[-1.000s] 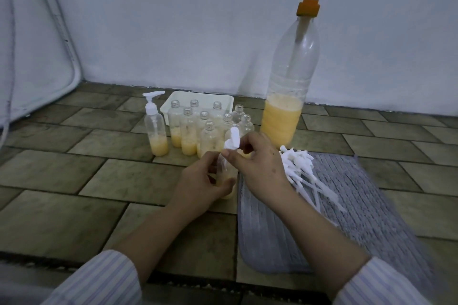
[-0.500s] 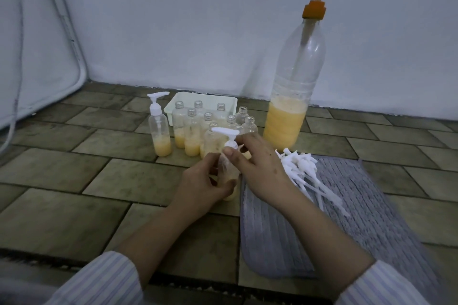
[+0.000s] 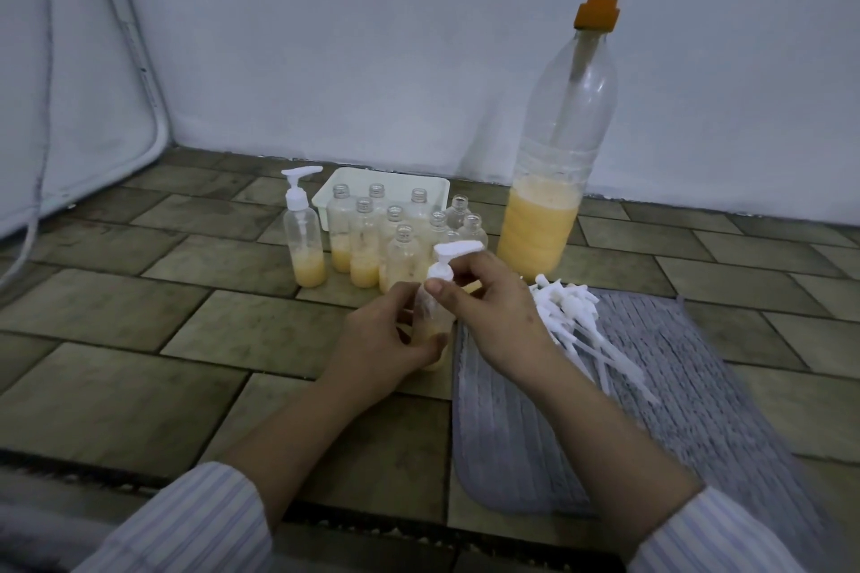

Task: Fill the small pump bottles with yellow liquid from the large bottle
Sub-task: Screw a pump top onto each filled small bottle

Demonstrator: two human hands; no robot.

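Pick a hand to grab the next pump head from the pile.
Right. The right hand sits beside the pile of pump heads on the grey mat; the left hand grips the small bottle and is farther off.

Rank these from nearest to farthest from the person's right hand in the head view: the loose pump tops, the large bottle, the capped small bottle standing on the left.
1. Loose pump tops: beside the right hand, on the grey mat.
2. Large bottle: behind the hand, slightly right.
3. Capped small bottle: far left of the cluster.
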